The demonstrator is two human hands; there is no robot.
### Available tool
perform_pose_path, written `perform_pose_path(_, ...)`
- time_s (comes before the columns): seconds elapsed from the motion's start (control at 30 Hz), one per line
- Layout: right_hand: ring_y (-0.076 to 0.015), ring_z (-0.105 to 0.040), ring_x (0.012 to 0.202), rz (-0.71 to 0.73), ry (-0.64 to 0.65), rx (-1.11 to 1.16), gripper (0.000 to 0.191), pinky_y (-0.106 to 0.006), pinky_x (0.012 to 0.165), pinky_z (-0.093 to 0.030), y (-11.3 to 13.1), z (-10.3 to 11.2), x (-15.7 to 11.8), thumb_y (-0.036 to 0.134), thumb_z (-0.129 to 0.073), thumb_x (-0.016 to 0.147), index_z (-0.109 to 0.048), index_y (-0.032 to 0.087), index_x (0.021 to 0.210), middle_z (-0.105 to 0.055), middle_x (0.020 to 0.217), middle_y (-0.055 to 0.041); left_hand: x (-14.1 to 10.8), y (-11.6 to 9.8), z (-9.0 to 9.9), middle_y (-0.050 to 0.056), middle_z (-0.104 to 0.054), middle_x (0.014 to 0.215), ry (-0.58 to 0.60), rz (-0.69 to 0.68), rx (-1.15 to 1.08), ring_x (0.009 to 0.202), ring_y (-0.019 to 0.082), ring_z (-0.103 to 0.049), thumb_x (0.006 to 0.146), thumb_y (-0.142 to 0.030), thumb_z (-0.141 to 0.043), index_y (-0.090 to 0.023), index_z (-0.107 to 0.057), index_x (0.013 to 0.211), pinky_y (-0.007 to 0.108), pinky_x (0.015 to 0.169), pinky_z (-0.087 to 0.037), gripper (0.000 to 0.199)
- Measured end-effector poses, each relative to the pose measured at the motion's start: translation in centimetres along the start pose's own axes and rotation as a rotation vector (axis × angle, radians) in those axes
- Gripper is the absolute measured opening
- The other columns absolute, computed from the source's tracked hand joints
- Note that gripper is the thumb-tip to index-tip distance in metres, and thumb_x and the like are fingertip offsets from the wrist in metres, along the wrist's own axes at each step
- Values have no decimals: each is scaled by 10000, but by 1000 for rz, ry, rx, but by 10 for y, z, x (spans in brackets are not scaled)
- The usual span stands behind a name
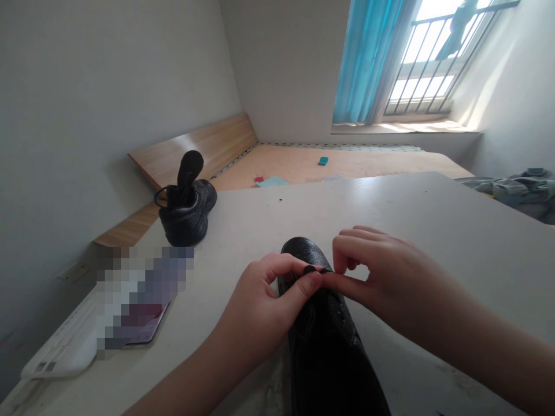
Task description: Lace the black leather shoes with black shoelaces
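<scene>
A black leather shoe (333, 358) lies on the white table with its toe pointing away from me. Over its lacing area, my left hand (273, 289) pinches a black shoelace (309, 269) between thumb and forefinger. My right hand (381, 266) touches the lace area from the right, its thumb meeting the left thumb and its other fingers curled. What the right hand holds, if anything, is hidden. The second black shoe (186, 214) stands at the table's far left edge, with its tongue up and a loop of lace showing.
On the left of the white table (247, 219) are a white plastic object (65, 346) and a partly pixelated flat item (151, 332). Behind the table is a bed (295, 159) with small cloths or papers. Grey clothing (515, 190) lies at the right.
</scene>
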State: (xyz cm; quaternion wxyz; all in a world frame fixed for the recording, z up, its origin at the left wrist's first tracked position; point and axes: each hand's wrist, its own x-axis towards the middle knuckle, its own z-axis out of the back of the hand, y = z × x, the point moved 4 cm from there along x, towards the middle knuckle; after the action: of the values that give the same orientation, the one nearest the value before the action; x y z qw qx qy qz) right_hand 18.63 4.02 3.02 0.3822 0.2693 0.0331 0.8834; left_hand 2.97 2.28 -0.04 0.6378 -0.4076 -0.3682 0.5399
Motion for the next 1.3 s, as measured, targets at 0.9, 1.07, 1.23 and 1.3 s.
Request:
perform_pose_path(0.9, -122, -516, 737, -228, -13, 595, 141, -244, 651, -430, -6, -25, -14, 83, -584, 770, -558, 217, 809, -554, 796, 19, 0, -8, 8, 5, -717, 837, 13, -134, 9, 859, 187, -624, 756, -175, -686, -229, -762, 829, 304, 807, -470, 119)
perform_pose_path(1.07, -164, -556, 905, -227, 79, 681, 109, -297, 792, -461, -5, -28, -15, 125, -576, 822, -607, 214, 767, -579, 933, -25, -2, -20, 6, -16, -699, 783, -16, -370, 161, 852, 163, -598, 732, -53, -641, -215, -688, 750, 272, 800, -472, 169)
perform_pose_path(1.23, -174, -562, 909, -231, 116, 788, 92, -303, 778, -463, -5, -25, -16, 158, -543, 846, -595, 201, 784, -570, 938, -38, -5, -21, 4, -28, -641, 755, -40, -427, 216, 808, 150, -577, 717, -13, -591, -211, -606, 720, 275, 761, -451, 199)
perform_pose_path(1.3, -175, -555, 930, -233, 124, 842, 157, -313, 818, -448, -6, -25, -15, 196, -493, 896, -597, 199, 778, -563, 942, -39, -8, -22, 4, -35, -616, 731, -78, -470, 234, 776, 143, -564, 710, 4, -568, -210, -588, 717, 284, 755, -438, 215)
